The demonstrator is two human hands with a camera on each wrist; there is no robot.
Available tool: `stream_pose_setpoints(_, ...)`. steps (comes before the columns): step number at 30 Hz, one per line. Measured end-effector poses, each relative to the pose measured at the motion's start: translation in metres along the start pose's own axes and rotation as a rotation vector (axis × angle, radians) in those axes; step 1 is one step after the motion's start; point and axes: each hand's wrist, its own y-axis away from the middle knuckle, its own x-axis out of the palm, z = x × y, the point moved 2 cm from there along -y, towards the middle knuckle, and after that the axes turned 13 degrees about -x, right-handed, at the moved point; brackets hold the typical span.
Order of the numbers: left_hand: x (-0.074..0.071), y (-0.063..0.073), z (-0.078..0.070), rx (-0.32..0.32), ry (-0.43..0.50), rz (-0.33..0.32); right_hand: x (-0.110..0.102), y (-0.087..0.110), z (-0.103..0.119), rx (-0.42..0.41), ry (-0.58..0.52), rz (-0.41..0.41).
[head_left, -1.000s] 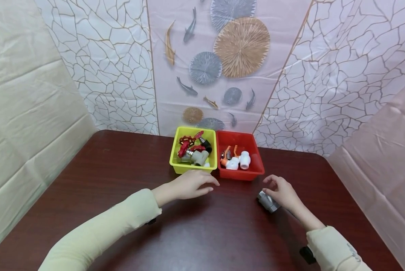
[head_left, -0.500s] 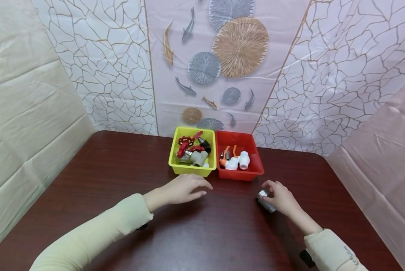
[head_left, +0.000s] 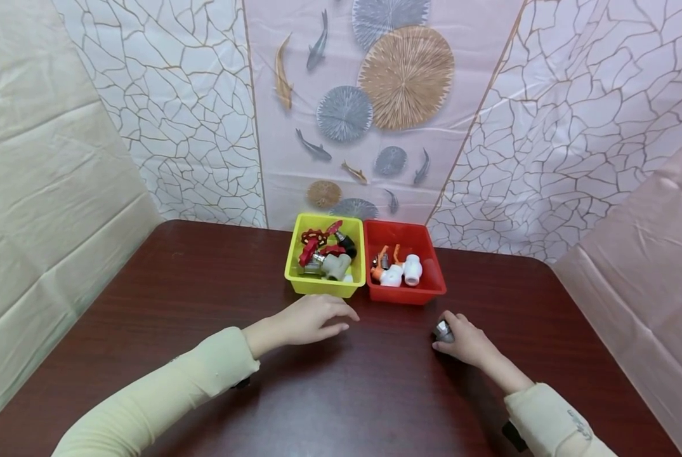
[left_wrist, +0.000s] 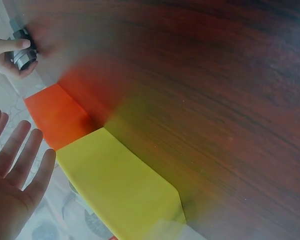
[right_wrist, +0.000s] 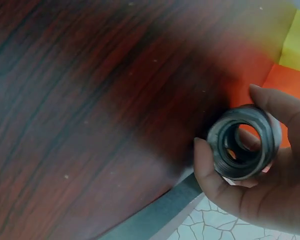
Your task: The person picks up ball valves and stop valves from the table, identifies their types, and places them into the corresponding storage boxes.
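A grey metal pipe fitting (head_left: 445,331) is in my right hand (head_left: 469,343), at the right of the dark wooden table. The right wrist view shows the fitting (right_wrist: 217,150) end-on: a threaded, hollow cylinder, with the thumb and fingers curled round its sides. My left hand (head_left: 312,319) hovers over the table just in front of the yellow bin (head_left: 323,289), palm down. Its fingers (left_wrist: 34,165) are spread and loosely bent in the left wrist view, with nothing between them.
Inside the yellow bin lie several valves with red handles (head_left: 314,237) and a grey valve body (head_left: 336,266). Beside it on the right, the red bin (head_left: 400,231) holds white valves (head_left: 412,271) with orange levers. Patterned cloth walls (head_left: 203,127) enclose the table's back and sides.
My right hand has lowered and closed round the fitting, which now shows less behind the fingers. The left hand has drawn slightly left and toward me.
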Motion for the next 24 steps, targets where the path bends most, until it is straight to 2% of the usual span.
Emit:
stream_pose_setpoints(5, 0.0009, 0.0001, 0.0004, -0.002, 0.003, 0.006, 0.0026, -0.0015, -0.0007, 0.016, 0.004, 0.006)
stream_pose_setpoints(17, 0.0014, -0.006, 0.004, -0.014, 0.022, 0.02, 0.0048, -0.0001, -0.003, -0.029, 0.005, -0.09)
stream_pose_setpoints(24, 0.0005, -0.0065, 0.0016, 0.014, 0.001, -0.015, 0.0043, 0.002, -0.0023, -0.06, 0.033, -0.136)
